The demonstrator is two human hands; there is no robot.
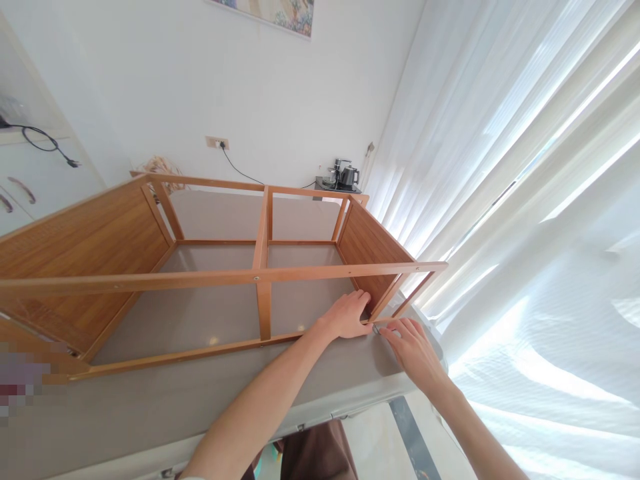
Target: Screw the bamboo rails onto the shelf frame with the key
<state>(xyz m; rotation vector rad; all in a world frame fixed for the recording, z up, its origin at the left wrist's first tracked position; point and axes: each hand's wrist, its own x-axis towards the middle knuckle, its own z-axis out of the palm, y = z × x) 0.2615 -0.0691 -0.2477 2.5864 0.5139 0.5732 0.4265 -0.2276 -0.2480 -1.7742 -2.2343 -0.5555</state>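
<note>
A wooden furniture frame [263, 270] with slatted rails lies on a grey table [200, 390]. Solid wood panels close its two ends, the right panel [373, 243] being the nearer one to my hands. My left hand [349, 315] is closed around the frame's lower near rail by the right corner, its fingers reaching inside against the panel. Just right of it, my right hand [411, 341] pinches a small, thin metal piece [377, 329] at that corner. The piece looks like a hex key or screw, mostly hidden by the fingers.
Sheer white curtains [525, 200] hang close on the right. Behind the frame, a black kettle [349, 176] stands on a small stand, and a cord runs from a wall socket [217, 143]. A white cabinet [30, 180] is at the left. Someone's blurred figure shows at the left edge.
</note>
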